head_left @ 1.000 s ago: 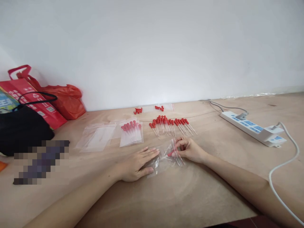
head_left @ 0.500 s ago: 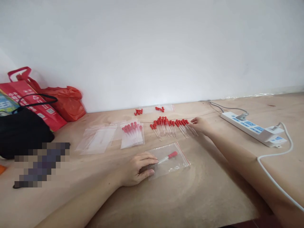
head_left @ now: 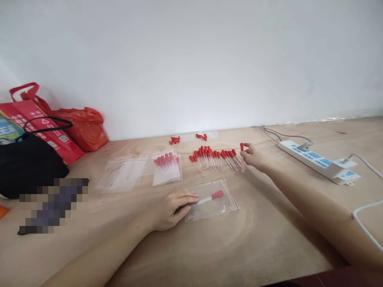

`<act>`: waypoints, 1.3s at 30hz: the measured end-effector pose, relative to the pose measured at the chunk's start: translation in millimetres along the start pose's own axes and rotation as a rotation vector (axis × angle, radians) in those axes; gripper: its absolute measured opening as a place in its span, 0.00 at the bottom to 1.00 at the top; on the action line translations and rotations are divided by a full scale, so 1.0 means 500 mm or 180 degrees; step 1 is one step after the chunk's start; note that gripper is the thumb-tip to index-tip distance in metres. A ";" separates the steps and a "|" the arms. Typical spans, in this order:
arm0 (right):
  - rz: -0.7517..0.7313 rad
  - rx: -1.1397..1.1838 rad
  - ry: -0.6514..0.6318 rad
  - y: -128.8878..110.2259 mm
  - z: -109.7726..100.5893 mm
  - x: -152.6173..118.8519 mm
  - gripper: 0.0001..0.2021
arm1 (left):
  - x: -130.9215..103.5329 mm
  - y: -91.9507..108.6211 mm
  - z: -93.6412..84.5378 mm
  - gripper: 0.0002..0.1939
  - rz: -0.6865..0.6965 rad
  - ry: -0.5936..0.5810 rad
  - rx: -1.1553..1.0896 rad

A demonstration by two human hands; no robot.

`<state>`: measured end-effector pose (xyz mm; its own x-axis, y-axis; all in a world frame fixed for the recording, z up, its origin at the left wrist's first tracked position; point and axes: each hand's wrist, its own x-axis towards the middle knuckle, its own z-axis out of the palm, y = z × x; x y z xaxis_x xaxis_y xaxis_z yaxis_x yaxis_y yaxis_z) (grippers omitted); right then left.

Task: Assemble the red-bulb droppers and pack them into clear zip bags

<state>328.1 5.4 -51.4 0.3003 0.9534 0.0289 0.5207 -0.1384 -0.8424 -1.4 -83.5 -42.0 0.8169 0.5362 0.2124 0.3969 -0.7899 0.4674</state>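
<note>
My left hand (head_left: pixel 173 210) is closed at the left end of a clear zip-lock bag (head_left: pixel 206 213) lying flat. A dropper with a red rubber bulb (head_left: pixel 218 194) rests in this bag, its tip end near my fingertips. At the right end of a row of droppers, my right hand (head_left: pixel 251 156) pinches one dropper (head_left: pixel 242 147) nearly upright, bulb up. Several droppers (head_left: pixel 206 153) with red bulbs and clear stems lie fanned beside it. Left of them, a filled bag (head_left: pixel 167 171) shows several red bulbs through the plastic.
Flat clear bags (head_left: pixel 122 175) lie to the left. Loose red bulbs (head_left: pixel 174 140) and a small bag (head_left: pixel 212 136) sit near the wall. A white power strip (head_left: pixel 317 161) with cables stands at the right. Red bags (head_left: pixel 80 127) and a black bag (head_left: pixel 30 167) occupy the left.
My right hand has taken the rightmost dropper and tilted it from lying to nearly upright. My left hand stays on the bag, thumb now closer to its fingers.
</note>
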 end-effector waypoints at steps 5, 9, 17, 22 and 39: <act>-0.0699 0.1420 -0.0256 -0.001 0.040 -0.111 0.31 | 0.001 -0.003 0.001 0.15 -0.0079 -0.0037 0.0045; -0.0379 0.1979 -0.0147 -0.005 0.068 -0.157 0.28 | 0.000 -0.006 0.004 0.15 -0.0130 -0.0069 0.0105; -0.0178 0.2336 -0.1037 -0.014 0.069 -0.189 0.20 | 0.002 0.000 0.003 0.20 -0.0376 -0.0103 0.0206; -0.0916 0.1226 -0.1326 -0.002 0.064 -0.184 0.14 | 0.002 0.002 0.002 0.21 -0.0467 -0.0096 0.0203; -0.2056 0.0325 -0.1197 -0.003 0.059 -0.170 0.09 | 0.005 0.000 0.002 0.21 -0.0431 -0.0095 0.0223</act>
<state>278.3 -67.6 -68.5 -0.3423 0.8663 0.3638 0.4186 0.4872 -0.7664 0.9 -82.4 -42.6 0.7657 0.6309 0.1254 0.5316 -0.7305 0.4288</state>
